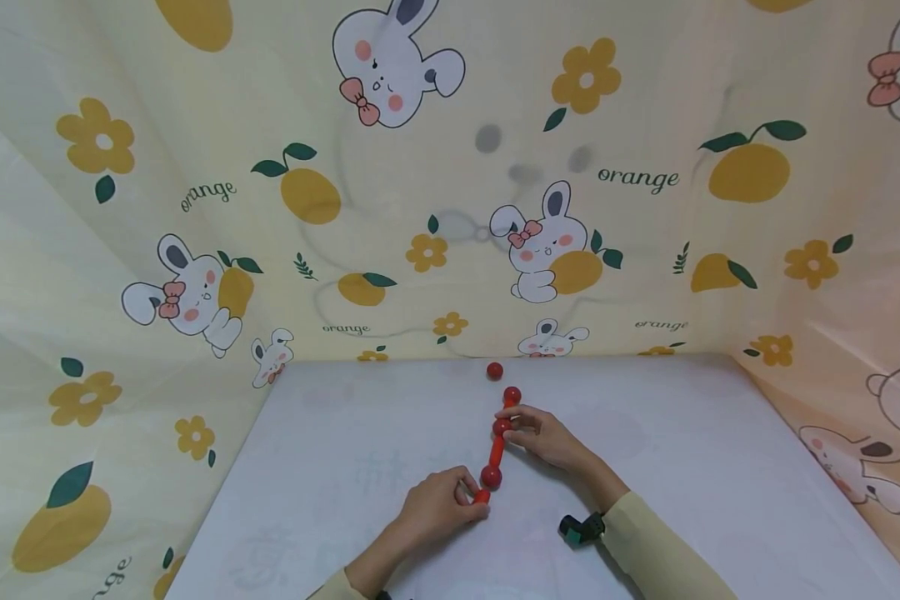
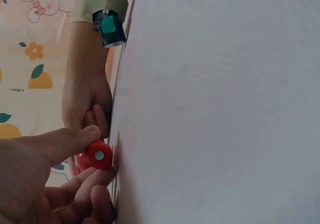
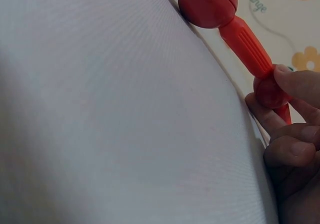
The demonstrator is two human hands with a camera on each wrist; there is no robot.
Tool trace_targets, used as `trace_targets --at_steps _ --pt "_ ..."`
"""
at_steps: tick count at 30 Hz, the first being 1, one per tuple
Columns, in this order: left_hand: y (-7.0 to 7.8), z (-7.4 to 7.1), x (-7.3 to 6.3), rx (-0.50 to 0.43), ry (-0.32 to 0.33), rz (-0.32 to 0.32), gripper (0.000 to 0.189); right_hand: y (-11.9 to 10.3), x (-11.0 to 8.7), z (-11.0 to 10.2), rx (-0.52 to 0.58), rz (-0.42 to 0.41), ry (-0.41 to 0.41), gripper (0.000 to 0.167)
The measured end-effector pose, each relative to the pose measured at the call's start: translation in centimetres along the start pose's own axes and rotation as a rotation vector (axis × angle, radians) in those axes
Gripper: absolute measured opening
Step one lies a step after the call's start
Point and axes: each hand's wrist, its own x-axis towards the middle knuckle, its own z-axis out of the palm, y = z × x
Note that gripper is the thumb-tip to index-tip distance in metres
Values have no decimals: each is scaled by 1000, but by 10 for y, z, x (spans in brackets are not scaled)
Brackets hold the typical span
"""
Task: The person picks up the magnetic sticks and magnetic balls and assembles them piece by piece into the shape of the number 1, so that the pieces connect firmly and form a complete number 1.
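the left hand [image 1: 437, 507] pinches a red rod [image 1: 482, 497], its round end showing a pale disc, just beside the glossy, seamed near ball [image 1: 491, 477] of a red ball-and-rod chain; the right hand [image 1: 546, 437], thumb and fingers close together, pinches the chain's middle ball [image 1: 501, 427]; a fluted rod [image 3: 246, 46] joins both balls above the smooth white tabletop [image 1: 330, 483], a loose red ball [image 1: 495, 371] lying beyond

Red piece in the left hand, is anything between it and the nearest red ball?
Nothing visible. The red piece, pinched by the left hand, lies right beside the nearest red ball; I can't tell whether they touch.
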Motion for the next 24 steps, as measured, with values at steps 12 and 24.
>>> trace_targets --at_steps 12,24 --pt "-1 5 5 -33 20 5 28 -1 -1 0 11 0 0 41" --pt "-2 3 3 -63 20 25 24 -1 0 1 14 15 16 39"
